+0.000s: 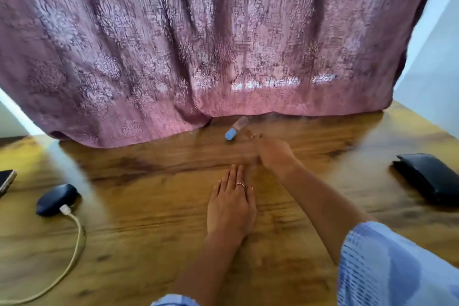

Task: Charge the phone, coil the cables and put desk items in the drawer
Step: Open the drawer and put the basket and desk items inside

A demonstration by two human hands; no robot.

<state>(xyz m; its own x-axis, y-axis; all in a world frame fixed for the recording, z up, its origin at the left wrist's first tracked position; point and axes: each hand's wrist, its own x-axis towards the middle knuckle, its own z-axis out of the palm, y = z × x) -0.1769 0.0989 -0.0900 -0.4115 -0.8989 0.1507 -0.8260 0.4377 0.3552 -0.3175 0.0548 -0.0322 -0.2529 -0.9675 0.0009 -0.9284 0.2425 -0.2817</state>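
I see two hands: left hand (231, 204) flat and relaxed on the desk (149, 231), right hand (273, 154) blurred, grip unclear, just beside one blue-capped bottle (234, 129) lying near the curtain (198, 45); one cable (72, 251) in one dark charger (56, 199), one phone (6, 181) far left, one black wallet (429, 176) right.

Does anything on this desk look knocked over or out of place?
One thing: the small bottle with a blue cap lies tipped on its side near the curtain, just beyond the blurred right hand. The white cable sprawls uncoiled from the dark power bank. No spill or damage shows.
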